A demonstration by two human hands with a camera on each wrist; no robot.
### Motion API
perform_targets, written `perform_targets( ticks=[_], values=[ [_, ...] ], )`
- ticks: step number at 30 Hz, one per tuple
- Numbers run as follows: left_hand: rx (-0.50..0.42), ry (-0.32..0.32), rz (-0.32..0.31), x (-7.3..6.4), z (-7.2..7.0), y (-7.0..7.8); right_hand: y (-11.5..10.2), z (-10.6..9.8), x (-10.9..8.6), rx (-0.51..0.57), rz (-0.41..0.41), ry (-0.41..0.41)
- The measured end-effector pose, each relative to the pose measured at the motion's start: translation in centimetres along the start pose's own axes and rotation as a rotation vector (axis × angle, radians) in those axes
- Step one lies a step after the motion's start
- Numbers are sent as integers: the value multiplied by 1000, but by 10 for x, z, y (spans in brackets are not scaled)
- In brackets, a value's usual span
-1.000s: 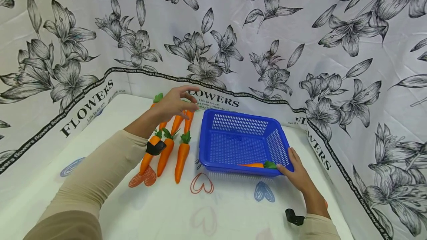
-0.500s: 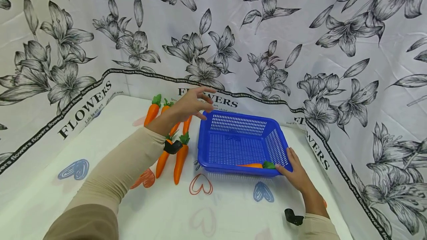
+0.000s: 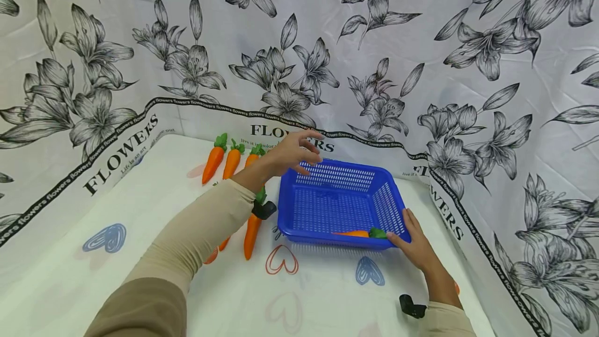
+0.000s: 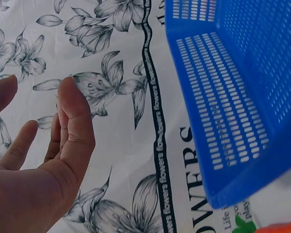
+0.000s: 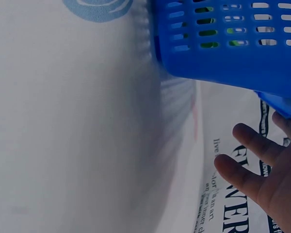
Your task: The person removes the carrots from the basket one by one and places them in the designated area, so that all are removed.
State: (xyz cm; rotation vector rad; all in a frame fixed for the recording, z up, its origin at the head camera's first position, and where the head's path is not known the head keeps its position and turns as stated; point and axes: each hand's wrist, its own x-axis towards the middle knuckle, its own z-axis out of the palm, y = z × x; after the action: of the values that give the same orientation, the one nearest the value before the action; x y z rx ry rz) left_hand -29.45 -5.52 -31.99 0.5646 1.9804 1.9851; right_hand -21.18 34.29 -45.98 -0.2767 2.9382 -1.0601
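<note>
My left hand (image 3: 297, 152) hovers over the back left corner of the blue plastic basket (image 3: 286, 207). Its fingers are spread and loosely bent, with nothing between them, as the left wrist view also shows. At the basket's front right corner, my right hand (image 3: 416, 243) holds the rim between thumb and index finger; its other fingers (image 5: 240, 179) extend outside the wall. Inside the basket, along the front wall, lies one carrot (image 3: 356, 233) with a green top. Several more carrots (image 3: 213, 164) lie in two rows left of the basket, partly hidden by my left arm.
A white cloth with printed hearts (image 3: 282, 260) covers the table. Behind and at both sides hangs a flower-print curtain (image 3: 299, 56). Black straps or mounts (image 3: 412, 306) sit at both wrists. A small orange-red patch (image 3: 457, 287) shows beside my right forearm.
My left hand has moved right, from above the carrots to above the basket's back left corner. More of the back-row carrots now show. The right hand and basket stay in place.
</note>
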Motion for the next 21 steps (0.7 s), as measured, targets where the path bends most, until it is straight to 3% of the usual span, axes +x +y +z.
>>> perform_targets(
  ticks=[10,21],
  values=[
    [-34,-125,-7,25,40,-9,3,1,2,-2,3,7],
    [4,-176,-28,42,69,-16,1,3,1,1,0,4]
  ],
)
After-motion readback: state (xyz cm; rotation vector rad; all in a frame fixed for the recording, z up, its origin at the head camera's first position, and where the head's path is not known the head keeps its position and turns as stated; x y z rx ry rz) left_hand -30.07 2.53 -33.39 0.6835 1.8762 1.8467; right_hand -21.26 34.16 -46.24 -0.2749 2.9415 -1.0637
